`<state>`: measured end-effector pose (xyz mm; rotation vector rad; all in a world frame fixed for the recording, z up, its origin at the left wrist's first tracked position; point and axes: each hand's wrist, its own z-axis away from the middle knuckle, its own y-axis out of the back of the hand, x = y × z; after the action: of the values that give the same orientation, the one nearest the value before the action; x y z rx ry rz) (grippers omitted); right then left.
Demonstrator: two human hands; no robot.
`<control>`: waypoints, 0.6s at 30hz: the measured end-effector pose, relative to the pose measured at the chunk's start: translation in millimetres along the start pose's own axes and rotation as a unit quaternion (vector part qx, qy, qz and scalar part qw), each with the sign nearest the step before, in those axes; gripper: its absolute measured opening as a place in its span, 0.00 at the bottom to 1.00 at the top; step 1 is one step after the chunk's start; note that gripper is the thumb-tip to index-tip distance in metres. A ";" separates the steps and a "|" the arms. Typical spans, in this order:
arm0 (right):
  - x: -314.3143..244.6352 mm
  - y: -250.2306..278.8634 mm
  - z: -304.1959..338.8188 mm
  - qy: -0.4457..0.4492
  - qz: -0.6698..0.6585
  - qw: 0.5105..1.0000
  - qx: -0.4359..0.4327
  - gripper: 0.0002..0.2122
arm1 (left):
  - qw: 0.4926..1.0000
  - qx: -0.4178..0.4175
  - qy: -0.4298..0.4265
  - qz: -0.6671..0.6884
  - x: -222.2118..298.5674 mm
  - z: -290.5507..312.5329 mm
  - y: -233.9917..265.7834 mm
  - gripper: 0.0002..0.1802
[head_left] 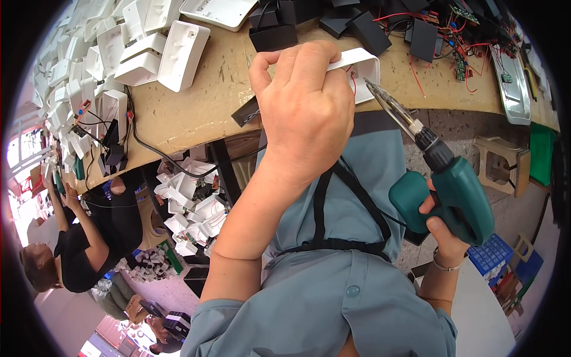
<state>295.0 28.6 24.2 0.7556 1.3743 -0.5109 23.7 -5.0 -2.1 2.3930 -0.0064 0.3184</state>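
Observation:
My left hand (pixel 306 110) is closed around a white plastic casing (pixel 370 65) at the table's near edge, its back toward me. Red wires show inside the casing's open side. A green soldering gun (pixel 464 190) is gripped in my right hand (pixel 445 235), fingers around its handle. Its long metal tip points up and left and reaches the casing's open side; whether it touches anything there, I cannot tell. Beside my left wrist, a flat black piece (pixel 245 112) with thin wires lies at the table edge, partly covered by that hand.
White casings (pixel 184 56) are heaped on the table (pixel 202 113) at left. Black boxes (pixel 273 35) and wired circuit boards (pixel 461 65) lie along the back, a metal tray (pixel 514 89) at right. A black cable (pixel 172 159) hangs off the edge. Another person (pixel 83 238) works at left.

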 end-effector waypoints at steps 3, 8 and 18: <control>2.4 1.0 -6.2 0.019 0.031 0.999 -0.023 0.27 | 1.000 -0.002 0.007 0.003 1.1 -1.0 0.1 0.03; 3.0 -2.4 -12.8 0.023 0.034 0.999 -0.025 0.26 | 1.000 -0.003 0.007 0.009 0.4 -1.4 -0.5 0.03; 0.3 -5.1 -19.3 -0.017 0.017 1.000 -0.008 0.24 | 1.000 -0.012 0.005 0.011 -0.4 -1.4 0.0 0.02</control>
<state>278.3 39.4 22.4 0.7533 1.3313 -0.4833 23.0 -4.1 -1.2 2.3681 -0.0311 0.3381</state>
